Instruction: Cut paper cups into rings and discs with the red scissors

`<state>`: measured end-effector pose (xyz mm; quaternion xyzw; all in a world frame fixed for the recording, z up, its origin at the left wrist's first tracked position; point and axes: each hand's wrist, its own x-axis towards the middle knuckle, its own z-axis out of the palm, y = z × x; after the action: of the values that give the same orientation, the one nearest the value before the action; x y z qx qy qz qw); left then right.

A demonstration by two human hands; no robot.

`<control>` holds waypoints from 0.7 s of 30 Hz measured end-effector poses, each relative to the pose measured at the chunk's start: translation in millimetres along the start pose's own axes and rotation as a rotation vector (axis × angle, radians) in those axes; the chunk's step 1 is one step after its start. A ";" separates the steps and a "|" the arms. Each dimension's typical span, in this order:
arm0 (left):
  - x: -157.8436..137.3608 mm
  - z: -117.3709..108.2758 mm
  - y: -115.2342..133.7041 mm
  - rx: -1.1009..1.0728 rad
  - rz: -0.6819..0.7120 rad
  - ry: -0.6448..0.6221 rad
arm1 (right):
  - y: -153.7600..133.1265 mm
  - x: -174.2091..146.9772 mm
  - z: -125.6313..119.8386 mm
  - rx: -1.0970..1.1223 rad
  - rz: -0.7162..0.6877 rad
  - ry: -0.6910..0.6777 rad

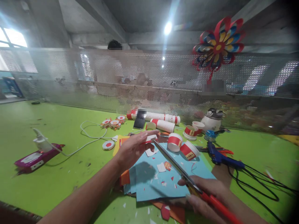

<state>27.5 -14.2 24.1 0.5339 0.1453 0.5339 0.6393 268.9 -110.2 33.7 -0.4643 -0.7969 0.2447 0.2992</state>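
In the head view, my left hand (137, 144) pinches a small red-and-white piece of paper cup (151, 139) between thumb and fingers. My right hand (203, 194) grips a pair of scissors (174, 163) with red handles, its long blades pointing up and left. The blade tips touch or nearly touch the cup piece. Under both hands lie blue paper sheets (144, 188) strewn with small red and white scraps. Two cut paper cups (174, 142) stand and lean just beyond the scissors on the blue paper.
A blue glue gun (221, 158) with a black cord lies right. Stacked paper cups (163, 125), a phone (139, 122) and a white kettle-like container (211, 120) stand toward the mesh screen (144, 84). A purple power strip (38, 158) with a white cable is left.
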 end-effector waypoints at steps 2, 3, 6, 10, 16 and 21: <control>-0.5 0.7 -2.0 -0.007 0.008 -0.003 | 0.1 4.8 2.1 -0.039 -0.019 -0.037; -0.7 1.0 -2.8 -0.007 0.007 -0.009 | 1.4 6.7 2.7 -0.068 -0.023 -0.057; -1.1 1.5 -4.9 -0.003 0.006 -0.022 | 6.6 9.5 4.0 -0.167 -0.019 -0.112; -1.7 3.8 -7.8 -0.023 0.012 -0.004 | 8.6 8.8 5.2 -0.204 0.000 -0.150; -3.0 13.8 -10.6 -0.071 0.033 0.062 | 5.8 6.9 7.7 -0.209 -0.026 -0.094; -5.2 19.1 -10.3 -0.063 0.049 0.103 | 4.9 6.5 10.5 -0.195 -0.029 -0.052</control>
<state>45.4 -27.2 20.9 0.4886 0.1481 0.5805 0.6343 262.0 -103.4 24.7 -0.4732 -0.8309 0.1737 0.2355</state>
